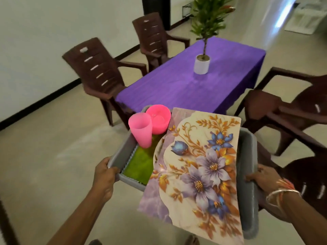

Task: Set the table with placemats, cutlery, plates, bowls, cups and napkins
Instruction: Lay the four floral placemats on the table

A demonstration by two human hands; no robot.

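Observation:
I carry a grey plastic tub (248, 174) in front of me, above the floor. My left hand (104, 175) grips its left rim and my right hand (265, 179) grips its right rim. Floral placemats (198, 174) with purple and blue flowers lie tilted across the tub and stick out over its near edge. Two pink cups (141, 129) stand at the tub's far left corner. A green napkin (139, 165) lies on the tub's bottom beside them. Whatever is under the placemats is hidden.
Ahead stands a table with a purple cloth (177, 85), a potted plant in a white pot (201, 64) on it. Two brown plastic chairs (99, 73) stand on its left side, two more (286, 110) on its right. Beige floor lies between me and the table.

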